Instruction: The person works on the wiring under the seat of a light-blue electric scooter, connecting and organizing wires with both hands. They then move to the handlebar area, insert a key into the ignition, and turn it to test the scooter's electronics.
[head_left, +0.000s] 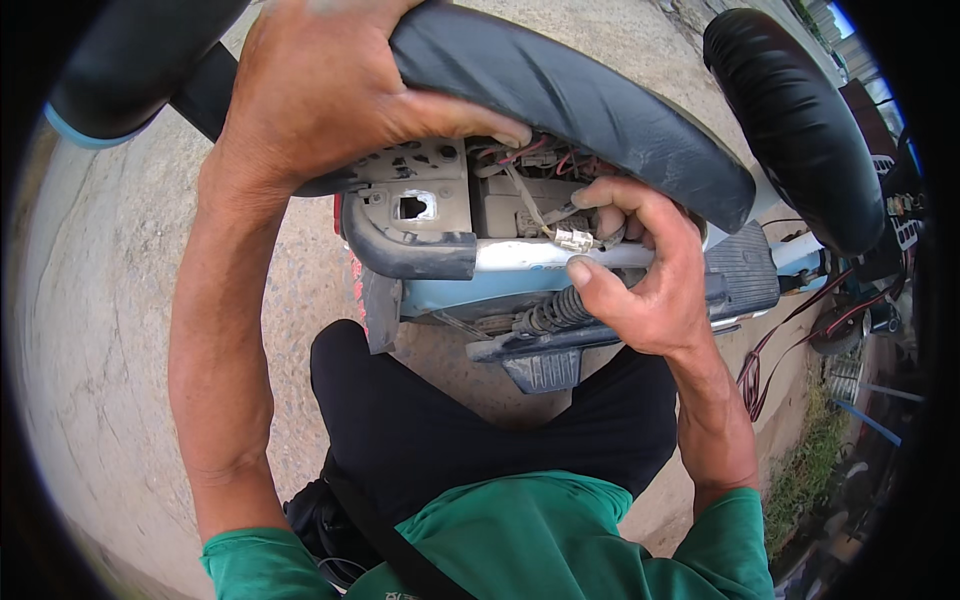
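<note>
Right grip (650, 270): thumb below, fingers curled above, a gap between thumb tip and forefinger. The pale plug (574, 240) sits in that gap, by the upper edge of the white tube (500, 257). Can't tell if the half-hidden fingertips have hold of it or its wires. Left grip (320, 95): wrapped on the left end of the black seat (570, 85), thumb along its lower edge, other fingers out of sight.

Main risk: the seat looks held up by the left grip alone. If that slips, it could drop on the right fingers and pinch the wires.

Second: the thin wires (527, 197) run close to the plug; a tug on them rather than on the plug body could pull one loose.

Third: the metal plate (455, 190) has a rough square hole; a wire dragged across could chafe. Dirt on the black corner cover (400, 250) could get into the plug.
</note>
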